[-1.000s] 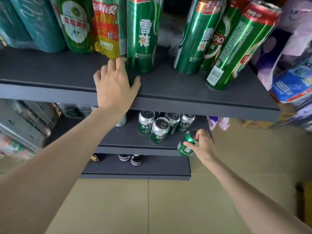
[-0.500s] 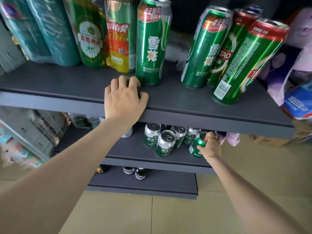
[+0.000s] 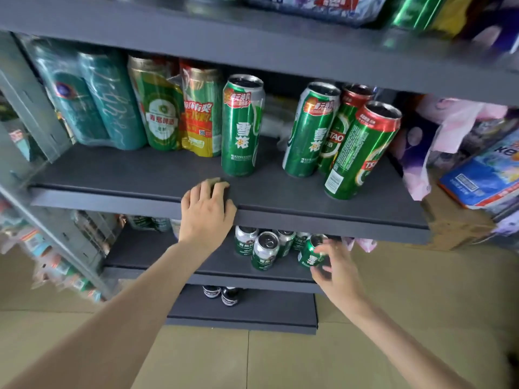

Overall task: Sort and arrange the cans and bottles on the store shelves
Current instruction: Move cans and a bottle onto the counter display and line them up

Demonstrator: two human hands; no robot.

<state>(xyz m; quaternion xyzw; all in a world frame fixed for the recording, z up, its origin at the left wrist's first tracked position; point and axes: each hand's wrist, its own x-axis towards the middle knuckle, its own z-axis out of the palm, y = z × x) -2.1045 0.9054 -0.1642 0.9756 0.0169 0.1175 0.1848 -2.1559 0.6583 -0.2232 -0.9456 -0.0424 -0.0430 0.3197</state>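
Cans: a small green one has just been set at the right end of the lower shelf's cluster.

The right hand (image 3: pixel 337 265), which gripped the green can (image 3: pixel 311 252) half a second ago, now has loose, blurred fingers beside it; whether they touch it, I cannot tell. That placement looks done. The left hand (image 3: pixel 206 211) stays flat on the middle shelf (image 3: pixel 309 217) edge. I count five small cans below, four tall loose cans above, plus wrapped packs far left.

Dark grey shelving (image 3: pixel 323 217) stands on beige floor tiles (image 3: pixel 280 360).
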